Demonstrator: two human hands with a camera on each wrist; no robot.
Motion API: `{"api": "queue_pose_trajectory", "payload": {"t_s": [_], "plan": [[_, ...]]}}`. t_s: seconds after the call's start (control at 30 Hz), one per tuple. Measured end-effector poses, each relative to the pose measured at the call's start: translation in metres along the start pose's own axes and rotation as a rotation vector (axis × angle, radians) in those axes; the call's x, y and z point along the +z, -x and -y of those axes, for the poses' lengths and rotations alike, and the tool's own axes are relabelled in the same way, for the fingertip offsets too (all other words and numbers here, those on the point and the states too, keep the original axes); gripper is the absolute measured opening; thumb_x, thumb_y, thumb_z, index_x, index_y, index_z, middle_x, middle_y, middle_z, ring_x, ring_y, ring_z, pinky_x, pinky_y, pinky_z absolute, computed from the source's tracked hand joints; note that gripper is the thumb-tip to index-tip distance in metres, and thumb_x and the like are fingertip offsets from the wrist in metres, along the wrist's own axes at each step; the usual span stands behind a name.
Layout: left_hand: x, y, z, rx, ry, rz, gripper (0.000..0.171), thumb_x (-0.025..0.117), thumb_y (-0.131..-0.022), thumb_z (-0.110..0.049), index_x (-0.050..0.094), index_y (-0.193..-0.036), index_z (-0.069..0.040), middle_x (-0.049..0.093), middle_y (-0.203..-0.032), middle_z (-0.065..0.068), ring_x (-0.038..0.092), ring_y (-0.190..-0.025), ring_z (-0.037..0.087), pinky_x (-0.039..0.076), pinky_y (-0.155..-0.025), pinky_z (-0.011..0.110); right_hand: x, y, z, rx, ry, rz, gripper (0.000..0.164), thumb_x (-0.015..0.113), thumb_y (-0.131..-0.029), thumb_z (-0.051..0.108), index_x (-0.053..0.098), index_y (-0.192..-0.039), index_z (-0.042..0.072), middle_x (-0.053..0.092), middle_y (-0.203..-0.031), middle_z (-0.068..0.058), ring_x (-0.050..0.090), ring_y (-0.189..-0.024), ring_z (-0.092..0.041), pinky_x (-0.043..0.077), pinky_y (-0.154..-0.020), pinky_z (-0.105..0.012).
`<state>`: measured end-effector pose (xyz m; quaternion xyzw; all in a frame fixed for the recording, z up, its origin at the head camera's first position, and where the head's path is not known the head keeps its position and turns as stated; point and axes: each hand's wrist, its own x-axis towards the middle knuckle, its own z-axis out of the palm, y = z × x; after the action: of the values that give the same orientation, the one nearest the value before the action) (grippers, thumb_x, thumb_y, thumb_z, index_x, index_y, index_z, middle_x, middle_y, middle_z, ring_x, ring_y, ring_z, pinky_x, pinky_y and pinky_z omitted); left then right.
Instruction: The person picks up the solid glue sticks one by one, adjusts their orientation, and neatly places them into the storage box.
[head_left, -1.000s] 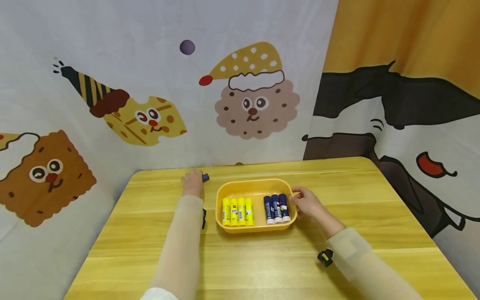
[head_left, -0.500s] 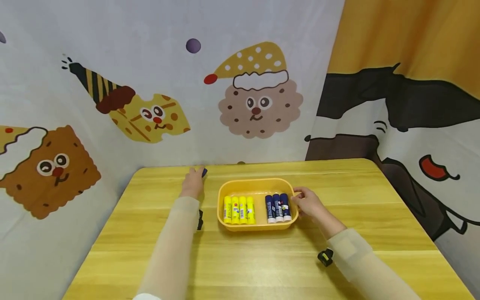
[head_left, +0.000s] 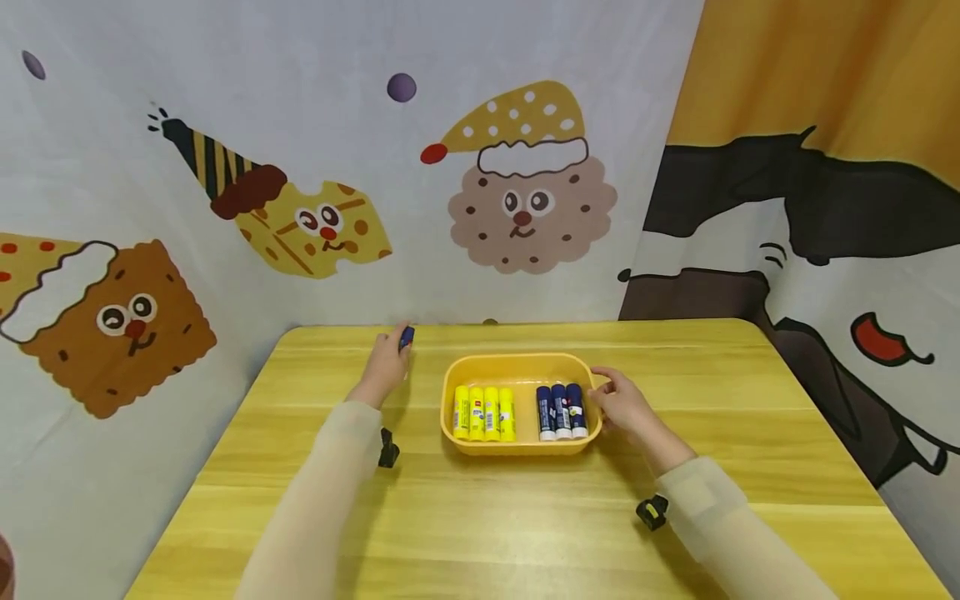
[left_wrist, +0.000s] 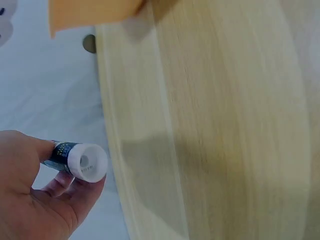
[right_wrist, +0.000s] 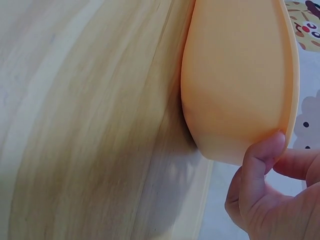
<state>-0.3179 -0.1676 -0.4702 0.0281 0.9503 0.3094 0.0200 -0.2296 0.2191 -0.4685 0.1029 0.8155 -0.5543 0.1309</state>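
My left hand (head_left: 382,367) pinches a dark blue glue stick (head_left: 407,337) over the far left part of the table. In the left wrist view the white end of this glue stick (left_wrist: 89,163) faces the camera, between thumb and fingers. My right hand (head_left: 627,408) grips the right end of a yellow-orange plastic basket (head_left: 522,448); in the right wrist view thumb and fingers pinch the rim of the basket (right_wrist: 240,75). Inside, several yellow glue sticks (head_left: 484,414) lie side by side at the left, and three dark blue glue sticks (head_left: 561,412) at the right.
A wood-grain table (head_left: 480,525) carries the basket. Behind its far edge hangs a white cloth (head_left: 315,92) printed with cartoon biscuits. Small black devices are strapped near both wrists.
My left hand has lifted the blue glue stick from near the table's far edge. The right hand keeps its grip on the basket rim. The head view has shifted slightly.
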Motion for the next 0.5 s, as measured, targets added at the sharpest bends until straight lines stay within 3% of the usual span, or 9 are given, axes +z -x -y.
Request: {"api": "queue_pose_trajectory", "payload": {"t_s": [0.13,0.23,0.37,0.5], "plan": [[0.0,0.005,-0.003,0.043,0.111,-0.021,0.051,0.043,-0.101,-0.016,0.026,-0.15,-0.016,0.049,-0.116,0.028,0.056,-0.093,0.034,0.052,-0.074,0.04,0.001,-0.001,0.001,-0.007,0.009,-0.017,0.049,0.048,-0.097,0.008,0.035,-0.144,0.008,0.042,-0.1,-0.013,0.046,-0.062,-0.016,0.051,-0.053,-0.034],[0.001,0.01,-0.006,0.009,0.244,-0.005,0.051,0.045,-0.1,-0.018,0.028,-0.149,-0.017,0.053,-0.11,0.023,0.057,-0.083,0.028,0.052,-0.065,0.034,0.002,-0.001,0.001,0.003,0.016,-0.031,0.048,0.048,-0.097,0.008,0.036,-0.144,0.009,0.042,-0.102,-0.014,0.047,-0.064,-0.017,0.051,-0.053,-0.034],[0.001,0.018,-0.014,-0.087,0.417,0.024,0.052,0.048,-0.1,-0.023,0.029,-0.148,-0.025,0.05,-0.114,0.021,0.058,-0.085,0.028,0.056,-0.069,0.037,0.002,-0.001,0.0,0.009,0.025,-0.035,0.048,0.049,-0.097,0.009,0.036,-0.144,0.009,0.043,-0.103,-0.014,0.048,-0.065,-0.018,0.05,-0.052,-0.031],[0.002,0.024,-0.022,-0.129,0.525,0.034,0.052,0.048,-0.099,-0.026,0.029,-0.148,-0.029,0.046,-0.12,0.021,0.058,-0.095,0.032,0.058,-0.075,0.038,0.002,-0.001,0.0,0.001,0.028,-0.03,0.049,0.049,-0.097,0.009,0.036,-0.144,0.009,0.043,-0.103,-0.015,0.047,-0.064,-0.017,0.051,-0.052,-0.032]]}}
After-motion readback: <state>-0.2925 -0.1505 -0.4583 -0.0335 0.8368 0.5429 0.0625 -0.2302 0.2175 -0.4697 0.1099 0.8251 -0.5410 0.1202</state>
